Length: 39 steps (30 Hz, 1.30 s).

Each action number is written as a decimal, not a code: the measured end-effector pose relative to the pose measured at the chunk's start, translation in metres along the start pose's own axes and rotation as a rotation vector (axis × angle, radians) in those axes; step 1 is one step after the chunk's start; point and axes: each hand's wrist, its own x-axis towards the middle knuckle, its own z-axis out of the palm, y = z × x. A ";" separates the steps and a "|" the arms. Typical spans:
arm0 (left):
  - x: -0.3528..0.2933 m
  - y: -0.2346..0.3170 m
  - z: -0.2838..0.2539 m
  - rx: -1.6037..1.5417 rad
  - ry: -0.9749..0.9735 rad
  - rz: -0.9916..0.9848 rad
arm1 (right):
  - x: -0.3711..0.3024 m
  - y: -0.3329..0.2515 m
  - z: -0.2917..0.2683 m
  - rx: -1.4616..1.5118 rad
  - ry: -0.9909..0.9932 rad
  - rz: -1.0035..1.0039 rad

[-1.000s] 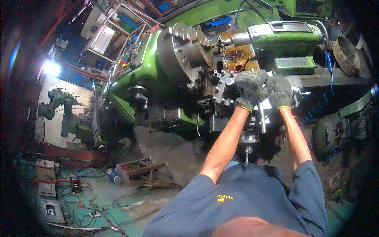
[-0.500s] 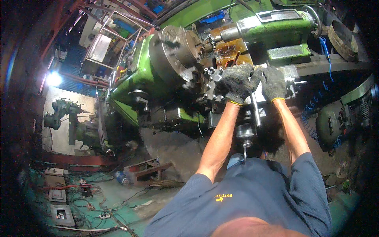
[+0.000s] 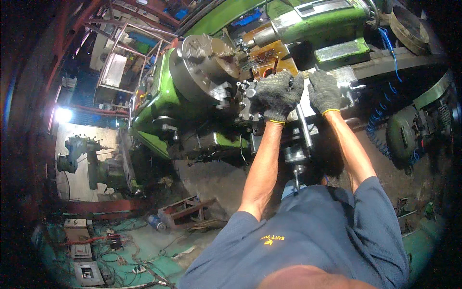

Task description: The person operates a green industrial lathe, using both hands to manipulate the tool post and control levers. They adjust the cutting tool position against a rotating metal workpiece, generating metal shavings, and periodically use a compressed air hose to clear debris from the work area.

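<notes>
Both my hands wear dark grey knit gloves with yellow cuffs and are over the carriage of a green lathe. My left hand (image 3: 279,96) lies beside the tool post (image 3: 248,96), its fingers curled; what they hold, if anything, is hidden. My right hand (image 3: 325,91) rests with fingers stretched out on the pale metal slide (image 3: 344,75). Between my wrists a steel handle bar (image 3: 304,126) slants down toward me. Left of the hands is the big round chuck (image 3: 199,65), blurred as if turning. The tailstock (image 3: 320,24) stands beyond my hands.
An oily brown plate (image 3: 274,57) lies behind the tool post. A round metal pan (image 3: 409,31) stands far right, near a coiled blue hose (image 3: 373,130). A handwheel (image 3: 294,155) juts toward my body. Cables and electrical boxes (image 3: 89,274) lie on the green floor at lower left.
My right hand has come away from my left, leaving a gap between them, and its fingers now lie straighter. The whole view has shifted slightly.
</notes>
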 end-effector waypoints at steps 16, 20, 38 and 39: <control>0.002 0.003 0.000 0.021 0.033 0.010 | -0.002 0.000 0.002 0.006 -0.023 0.022; 0.003 0.003 -0.001 0.046 0.014 0.019 | -0.001 0.006 0.011 -0.048 0.080 -0.019; 0.000 0.000 0.004 0.010 0.038 0.015 | -0.001 0.004 0.007 -0.003 0.023 -0.009; 0.000 0.000 0.003 0.015 0.032 0.012 | -0.001 0.005 0.009 -0.007 0.039 -0.017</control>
